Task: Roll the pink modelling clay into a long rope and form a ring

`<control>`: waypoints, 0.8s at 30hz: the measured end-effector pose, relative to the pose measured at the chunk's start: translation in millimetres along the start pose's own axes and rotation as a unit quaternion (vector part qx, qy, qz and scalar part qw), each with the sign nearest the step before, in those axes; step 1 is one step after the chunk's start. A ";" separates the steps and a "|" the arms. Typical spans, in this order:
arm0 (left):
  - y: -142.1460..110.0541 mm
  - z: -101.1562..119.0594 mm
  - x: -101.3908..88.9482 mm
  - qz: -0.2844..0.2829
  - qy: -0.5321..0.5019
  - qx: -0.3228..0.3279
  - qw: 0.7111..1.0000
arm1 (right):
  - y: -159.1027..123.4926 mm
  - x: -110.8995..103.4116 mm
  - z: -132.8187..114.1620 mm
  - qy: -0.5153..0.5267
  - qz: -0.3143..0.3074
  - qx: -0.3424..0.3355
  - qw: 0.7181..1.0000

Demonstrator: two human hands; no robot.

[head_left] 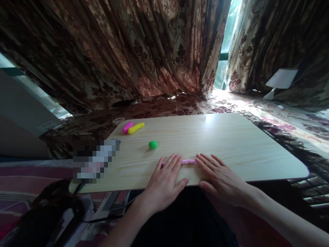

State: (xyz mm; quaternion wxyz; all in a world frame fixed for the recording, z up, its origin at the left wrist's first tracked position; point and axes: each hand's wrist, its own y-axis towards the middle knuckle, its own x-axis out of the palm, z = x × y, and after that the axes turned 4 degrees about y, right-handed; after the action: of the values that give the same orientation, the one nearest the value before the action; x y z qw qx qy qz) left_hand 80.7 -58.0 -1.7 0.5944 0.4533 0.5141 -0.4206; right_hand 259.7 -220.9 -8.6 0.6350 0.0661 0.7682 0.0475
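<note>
Seemingly rolling the pink clay strip (189, 161) near the front edge of the table (231, 137), under the left hand (164, 181) and at the fingertips of the right hand (221, 178). Fingers extended, laid nearly flat, gripping nothing; calls next for light, even pressure, clear of the green ball (153, 144).

Tabletop (218, 137): pale wood-grain, smooth, slightly glossy. Curtains (159, 44): patterned cloth, folded. Green ball (153, 144): smooth.

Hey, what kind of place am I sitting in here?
Probably a room in a home, perhaps a bedroom: floral curtains hang over the windows, a small white-shaded lamp stands on a matching floral cover, and striped fabric that looks like bedding lies at the left.
</note>
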 end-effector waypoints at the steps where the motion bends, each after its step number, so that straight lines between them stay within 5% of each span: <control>1: 5.4 -2.1 0.5 0.003 0.001 -0.012 1.000 | 4.3 -0.2 1.6 -0.003 0.003 0.008 1.000; 8: -12.3 -0.9 -0.4 -0.004 0.006 0.028 1.000 | -13.4 -4.8 -5.9 0.002 -0.015 -0.028 0.999; 14: 10.8 -6.3 4.0 0.026 0.015 -0.029 0.999 | 10.2 0.8 9.2 -0.009 0.020 0.013 1.000; 20: -15.1 -0.4 1.9 0.007 0.007 0.018 1.000 | -13.5 -3.9 -3.4 0.012 -0.003 -0.024 1.000; 24: 2.8 -3.0 7.2 0.030 0.011 -0.020 0.999 | 2.5 0.0 4.3 0.006 0.015 0.012 1.000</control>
State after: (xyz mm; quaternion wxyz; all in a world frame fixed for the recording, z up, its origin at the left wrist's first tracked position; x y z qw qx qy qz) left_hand 83.6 -54.7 -8.7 0.6105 0.4608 0.5149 -0.3870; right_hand 264.1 -218.5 -9.0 0.6287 0.0855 0.7714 0.0481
